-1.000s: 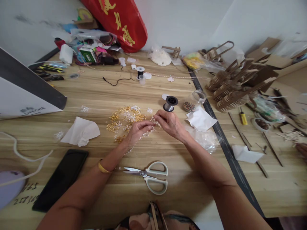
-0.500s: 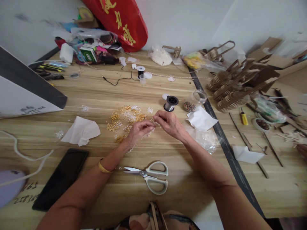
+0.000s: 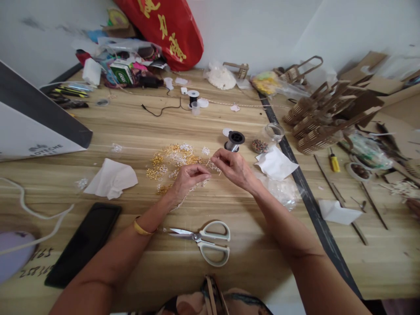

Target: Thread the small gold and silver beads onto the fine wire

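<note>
My left hand (image 3: 188,180) is closed in a pinch over the front edge of a spread of gold and silver jewellery findings (image 3: 179,155). What its fingertips hold, if anything, is too small to make out. My right hand (image 3: 232,167) is also pinched, just in front of a spool of silvery wire (image 3: 235,141). Thin pale pins (image 3: 214,166) lie beside and under its fingertips; whether one is gripped I cannot tell. A fine chain (image 3: 180,203) runs along the table by my left wrist. The two hands are a small gap apart.
Scissors with pale handles (image 3: 215,243) lie in front of me, blades leftward. A black phone (image 3: 84,245) and white paper (image 3: 111,179) are at left. A clear jar of beads (image 3: 267,138) stands at right, near small woven baskets (image 3: 315,118). Another person's hand shows at the far right edge.
My hands have drawn slightly apart, the left one shifting a little to the left. Both stay pinched, and the things on the table look the same.
</note>
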`<control>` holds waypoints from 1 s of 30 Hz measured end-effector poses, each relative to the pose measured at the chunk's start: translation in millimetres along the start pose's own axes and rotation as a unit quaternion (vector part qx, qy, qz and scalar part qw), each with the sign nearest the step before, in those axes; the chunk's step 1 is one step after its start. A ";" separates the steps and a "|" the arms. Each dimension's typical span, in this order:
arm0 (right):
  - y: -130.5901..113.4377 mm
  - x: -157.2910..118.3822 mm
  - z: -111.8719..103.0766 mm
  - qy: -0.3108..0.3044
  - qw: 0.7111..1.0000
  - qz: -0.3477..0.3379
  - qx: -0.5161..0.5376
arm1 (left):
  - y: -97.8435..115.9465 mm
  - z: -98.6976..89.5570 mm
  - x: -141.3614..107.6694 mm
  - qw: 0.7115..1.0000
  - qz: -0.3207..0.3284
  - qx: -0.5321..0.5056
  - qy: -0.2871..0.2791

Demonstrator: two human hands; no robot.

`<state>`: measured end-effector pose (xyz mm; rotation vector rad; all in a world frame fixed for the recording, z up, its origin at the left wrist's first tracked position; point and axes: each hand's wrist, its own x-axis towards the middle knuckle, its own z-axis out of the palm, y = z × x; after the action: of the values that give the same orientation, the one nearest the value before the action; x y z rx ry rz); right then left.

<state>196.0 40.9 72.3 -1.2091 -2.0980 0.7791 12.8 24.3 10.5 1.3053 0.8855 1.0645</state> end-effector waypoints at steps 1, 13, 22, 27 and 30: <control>-0.1 -0.1 -0.8 0.006 1.000 0.000 -0.002 | -0.1 -0.1 0.3 1.000 0.001 -0.004 0.004; 2.6 -0.8 5.9 -0.037 0.996 -0.033 0.073 | -6.0 -0.6 2.9 0.999 -0.030 0.012 -0.004; 2.6 0.3 10.2 -0.079 0.984 -0.008 0.162 | -0.3 3.9 1.5 0.998 0.005 0.029 -0.056; 15.1 3.1 10.7 -0.057 0.989 -0.021 0.132 | 0.9 3.1 0.1 0.998 -0.034 0.010 -0.043; 18.2 2.7 7.7 -0.010 0.999 -0.027 0.029 | -4.0 -0.4 1.1 0.998 -0.048 -0.022 -0.026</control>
<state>199.1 49.4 54.6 -1.1133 -2.1014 0.8235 13.2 25.6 6.5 1.2349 0.8727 0.9657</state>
